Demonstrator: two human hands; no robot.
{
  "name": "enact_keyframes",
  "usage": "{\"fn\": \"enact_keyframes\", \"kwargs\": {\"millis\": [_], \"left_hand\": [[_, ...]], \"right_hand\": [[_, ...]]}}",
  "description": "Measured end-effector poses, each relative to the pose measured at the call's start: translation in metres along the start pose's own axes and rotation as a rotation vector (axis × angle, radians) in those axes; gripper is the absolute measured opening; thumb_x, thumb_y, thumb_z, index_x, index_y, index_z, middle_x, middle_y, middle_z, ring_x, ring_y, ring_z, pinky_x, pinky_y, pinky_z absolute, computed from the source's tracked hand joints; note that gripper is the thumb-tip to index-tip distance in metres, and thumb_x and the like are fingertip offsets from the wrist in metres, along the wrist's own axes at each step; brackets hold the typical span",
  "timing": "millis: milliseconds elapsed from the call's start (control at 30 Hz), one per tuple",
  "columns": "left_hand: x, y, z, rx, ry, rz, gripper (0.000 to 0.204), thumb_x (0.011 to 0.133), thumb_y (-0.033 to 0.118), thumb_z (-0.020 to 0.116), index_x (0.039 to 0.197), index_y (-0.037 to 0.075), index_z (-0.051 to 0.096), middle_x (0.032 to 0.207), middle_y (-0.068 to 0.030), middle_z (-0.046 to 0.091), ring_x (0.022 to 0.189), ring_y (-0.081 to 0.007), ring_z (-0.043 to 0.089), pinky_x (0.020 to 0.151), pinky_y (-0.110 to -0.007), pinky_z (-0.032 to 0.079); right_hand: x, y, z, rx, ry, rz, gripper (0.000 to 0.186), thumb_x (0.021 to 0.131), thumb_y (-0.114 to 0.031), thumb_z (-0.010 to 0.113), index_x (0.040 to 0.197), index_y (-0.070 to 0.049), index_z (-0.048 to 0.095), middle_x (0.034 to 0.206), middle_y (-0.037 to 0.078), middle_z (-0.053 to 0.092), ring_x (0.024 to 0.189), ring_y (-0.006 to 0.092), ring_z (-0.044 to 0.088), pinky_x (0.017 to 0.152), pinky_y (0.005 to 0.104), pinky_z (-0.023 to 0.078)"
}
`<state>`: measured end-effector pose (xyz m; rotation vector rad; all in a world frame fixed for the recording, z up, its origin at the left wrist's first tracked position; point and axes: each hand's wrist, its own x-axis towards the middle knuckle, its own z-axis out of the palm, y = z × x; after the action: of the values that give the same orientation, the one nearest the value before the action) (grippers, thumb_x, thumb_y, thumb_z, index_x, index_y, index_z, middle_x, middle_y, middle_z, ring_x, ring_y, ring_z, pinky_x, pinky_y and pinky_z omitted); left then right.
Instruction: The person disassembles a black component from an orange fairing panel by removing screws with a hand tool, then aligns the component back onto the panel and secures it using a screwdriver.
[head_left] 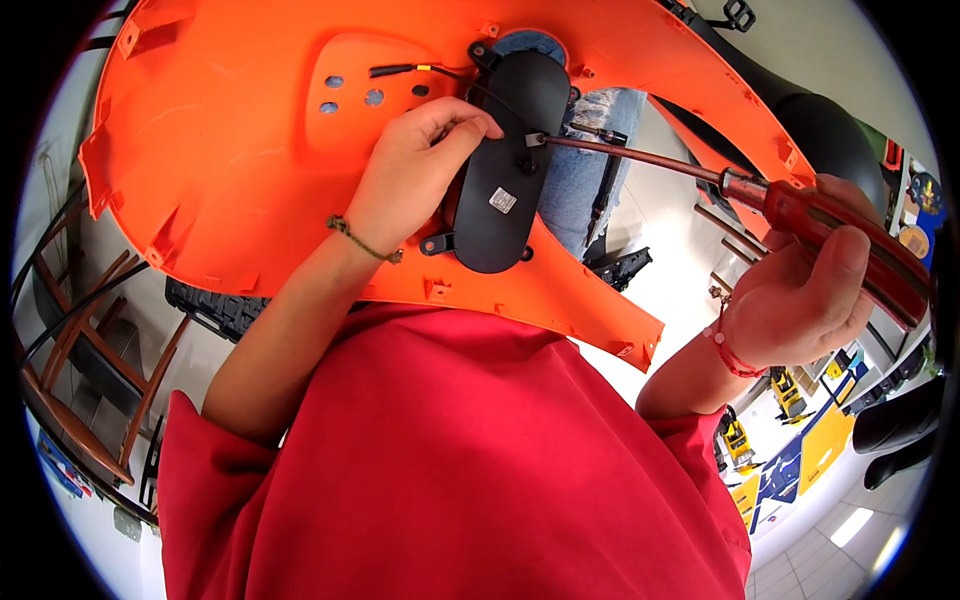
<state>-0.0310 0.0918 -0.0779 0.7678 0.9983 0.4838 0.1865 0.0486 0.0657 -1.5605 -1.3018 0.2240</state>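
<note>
A large orange plastic panel (270,200) lies across my lap, its inner side with tabs and clips facing up. Over an opening in it sits a black oval housing (500,215) with mounting ears and a small white label. My right hand (800,285) grips a red-handled screwdriver (650,158), whose long shaft reaches left to a small metal clip (536,140) on the housing. My left hand (425,165) rests at the housing's left edge, thumb and forefinger pinched together over its surface; anything between them is hidden. A thin black cable (395,71) with a plug end and yellow band runs near it.
Jeans with a ripped patch (600,110) show behind the panel, beside a thin black part (606,190). A wooden chair (140,400) stands at left. A black seat-like shape (835,140) is at upper right. Yellow and blue items (800,450) lie at lower right.
</note>
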Motion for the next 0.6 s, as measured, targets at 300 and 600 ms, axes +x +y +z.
{"fn": "enact_keyframes", "kwargs": {"millis": [300, 600], "left_hand": [[0.004, -0.005, 0.004, 0.092, 0.000, 0.096, 0.018, 0.098, 0.014, 0.052, 0.100, 0.002, 0.065, 0.073, 0.0069, 0.053, 0.060, 0.0006, 0.038, 0.051, -0.019, 0.027], [0.004, -0.016, 0.001, 0.187, -0.029, 0.167, 0.018, 0.096, 0.013, 0.053, 0.098, -0.001, 0.064, 0.090, -0.0037, 0.065, 0.086, -0.0096, 0.059, 0.079, -0.024, 0.047]], "right_hand": [[0.016, -0.017, -0.010, -0.097, -0.365, -0.141, 0.028, 0.091, -0.013, 0.063, 0.105, 0.011, 0.061, 0.101, 0.019, 0.066, 0.086, 0.0227, 0.064, 0.072, 0.0296, 0.056], [0.025, -0.032, -0.021, 0.028, -0.515, -0.057, 0.073, 0.074, 0.006, 0.071, 0.138, 0.005, 0.037, 0.104, 0.023, 0.067, 0.096, 0.0303, 0.070, 0.086, 0.0359, 0.055]]}}
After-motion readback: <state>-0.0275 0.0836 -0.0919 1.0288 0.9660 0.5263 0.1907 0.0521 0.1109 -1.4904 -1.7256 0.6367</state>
